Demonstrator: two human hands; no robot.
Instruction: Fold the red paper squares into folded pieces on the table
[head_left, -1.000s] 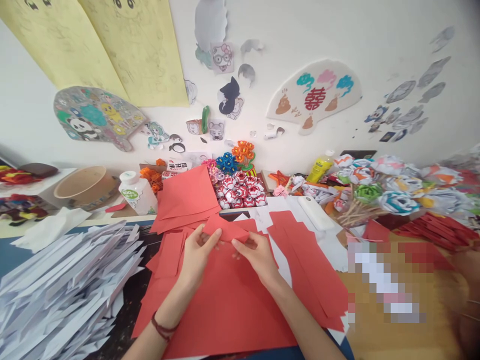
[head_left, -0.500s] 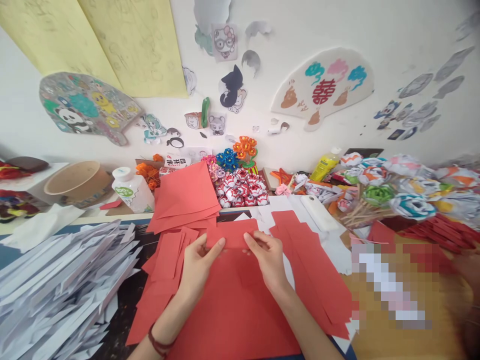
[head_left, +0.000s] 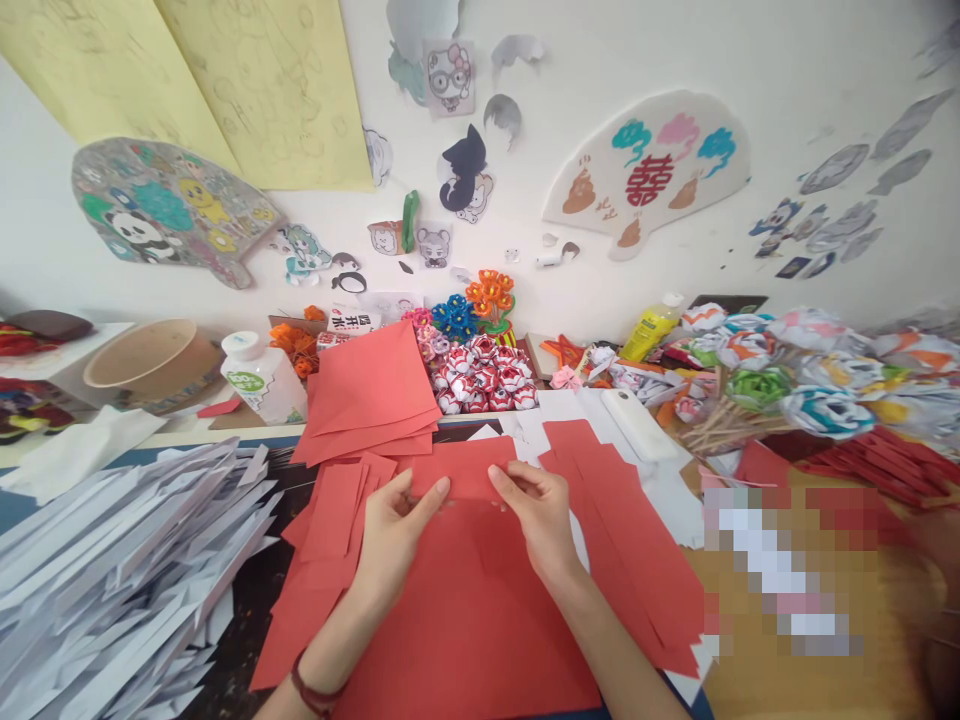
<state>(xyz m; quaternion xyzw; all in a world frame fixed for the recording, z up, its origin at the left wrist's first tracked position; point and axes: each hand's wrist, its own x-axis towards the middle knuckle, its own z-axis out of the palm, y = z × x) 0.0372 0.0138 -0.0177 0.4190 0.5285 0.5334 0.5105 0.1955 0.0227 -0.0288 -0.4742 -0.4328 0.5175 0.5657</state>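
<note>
A small red paper piece [head_left: 466, 468] is stretched between my two hands, its long side running left to right. My left hand [head_left: 397, 522] pinches its left end, thumb on the near face. At the right end, my right hand [head_left: 538, 512] pinches it the same way. Both hands' fingertips are partly hidden behind the paper. Beneath lies a large red sheet [head_left: 472, 620]. Smaller red pieces [head_left: 337, 510] are stacked left of my left hand, and long red strips [head_left: 622, 530] lie to the right of my right hand.
Folded white paper strips [head_left: 135, 570] fill the left side. Red squares [head_left: 375, 385], a white bottle [head_left: 262, 380] and red-white paper flowers [head_left: 487, 378] stand behind. Paper flowers on sticks [head_left: 757, 385] lie at right. A blurred person's arm shows at the right edge.
Both hands keep their pinch on the red paper, which has shifted very little. The blurred arm at the right edge has moved slightly.
</note>
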